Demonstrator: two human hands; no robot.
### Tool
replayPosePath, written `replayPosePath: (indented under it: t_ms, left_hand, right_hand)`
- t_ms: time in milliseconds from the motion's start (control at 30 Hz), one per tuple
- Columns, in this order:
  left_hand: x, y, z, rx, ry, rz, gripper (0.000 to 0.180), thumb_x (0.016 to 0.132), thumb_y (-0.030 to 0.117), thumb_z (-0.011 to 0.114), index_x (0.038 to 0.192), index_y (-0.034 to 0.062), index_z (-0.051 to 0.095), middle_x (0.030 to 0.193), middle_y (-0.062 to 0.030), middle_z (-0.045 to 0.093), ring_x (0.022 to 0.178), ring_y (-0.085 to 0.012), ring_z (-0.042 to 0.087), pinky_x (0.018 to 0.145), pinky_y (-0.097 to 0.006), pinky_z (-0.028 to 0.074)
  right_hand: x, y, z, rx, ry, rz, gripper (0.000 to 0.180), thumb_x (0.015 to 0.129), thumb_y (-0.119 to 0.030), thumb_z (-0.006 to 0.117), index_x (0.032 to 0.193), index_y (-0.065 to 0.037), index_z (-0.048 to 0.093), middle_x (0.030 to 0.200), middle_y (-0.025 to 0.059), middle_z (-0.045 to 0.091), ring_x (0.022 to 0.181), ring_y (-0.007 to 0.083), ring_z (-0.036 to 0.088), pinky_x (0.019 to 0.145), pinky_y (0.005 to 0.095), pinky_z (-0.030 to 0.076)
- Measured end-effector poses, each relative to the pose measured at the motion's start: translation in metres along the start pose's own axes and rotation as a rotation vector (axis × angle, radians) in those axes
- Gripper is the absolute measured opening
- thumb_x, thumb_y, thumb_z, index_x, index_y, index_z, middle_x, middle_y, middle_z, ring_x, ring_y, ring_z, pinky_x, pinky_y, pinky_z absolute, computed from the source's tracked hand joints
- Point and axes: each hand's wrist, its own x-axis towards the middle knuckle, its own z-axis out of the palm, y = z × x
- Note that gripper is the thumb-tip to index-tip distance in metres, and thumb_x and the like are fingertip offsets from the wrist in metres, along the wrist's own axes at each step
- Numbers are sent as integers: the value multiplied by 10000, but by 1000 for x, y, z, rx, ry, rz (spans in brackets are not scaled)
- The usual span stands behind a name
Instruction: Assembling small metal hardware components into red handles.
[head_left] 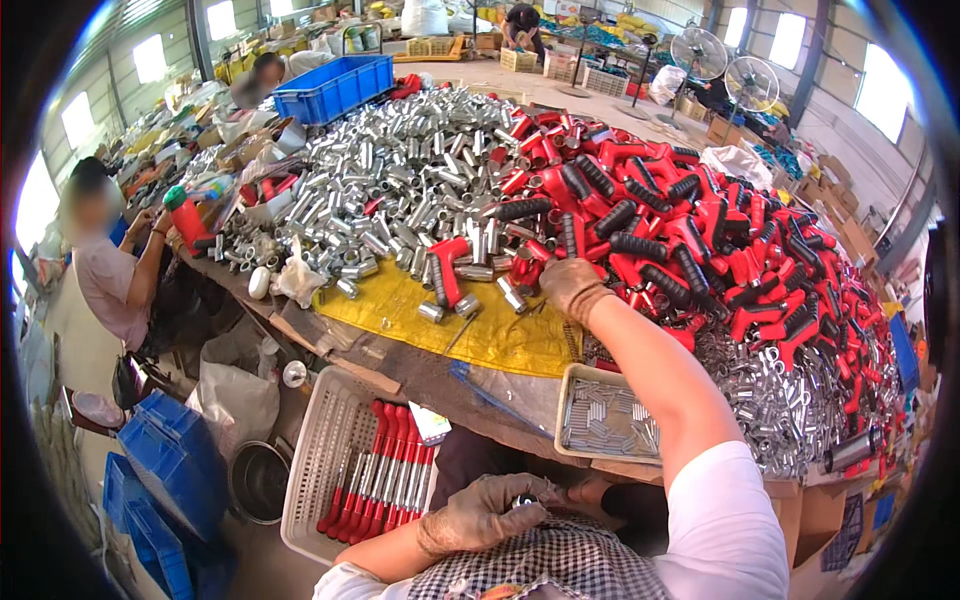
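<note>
The gloved left hand (485, 515) sits at eleven o'clock, just by the worker's checked apron (530, 562) — fingers clamped on a small round-ended piece (525, 501). Out at twelve, the gloved right hand (573, 288) meets the near edge of the heap of red parts (690, 235) — whether its fingers grip one, I can't tell. A pale crate (312, 470) of red-handled tools (385, 472) stands at ten.

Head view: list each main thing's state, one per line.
Red handles: heaped, many with black grips
Silver tubes: loosely heaped
Left gloved hand: closed around a small part
Right gloved hand: at the red handles' edge, grip unclear
Beige basket: open, partly filled
Red-and-silver tools: side by side in basket
Shallow tray: open, holding small metal pieces
Yellow sheet: spread, partly covered
Blue crate: open-topped
</note>
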Motion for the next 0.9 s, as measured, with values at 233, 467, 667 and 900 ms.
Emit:
replayPosePath:
  t_ms: [233,467,667,900]
  left_hand:
    - [-14,-15,-20,-219,242,13,495,922,332,620,1243,-15,474,905,-29,582,825,-99,554,724,-244,467]
    - [-9,-6,-32,195,311,282,458,926,310,616,1258,27,479,983,-70,617,865,-147,581,782,-296,470]
    - [-26,-17,-36,96,372,253,445,941,295,593,1275,31,464,1078,-65,623,972,-163,595,834,-317,467]
    - [-33,-19,-34,-140,343,213,194,989,238,470,1039,53,498,863,-4,509,760,-104,466,691,-250,415]
  right_hand:
    - [-95,-48,-105,1840,38,242,161,900,-125,579,998,1,601,846,77,655,764,141,632,699,292,506]
    - [-150,-110,-140,1406,12,-431,163,856,-94,623,1015,-58,617,910,114,631,854,293,627,770,379,504]
    - [-103,-112,-157,1353,-71,-745,218,845,-98,623,1062,-83,631,922,118,638,867,306,626,772,380,501]
    - [18,-110,-136,1023,-50,-310,477,832,-201,653,1291,-112,557,1107,151,661,1040,267,629,858,359,508]
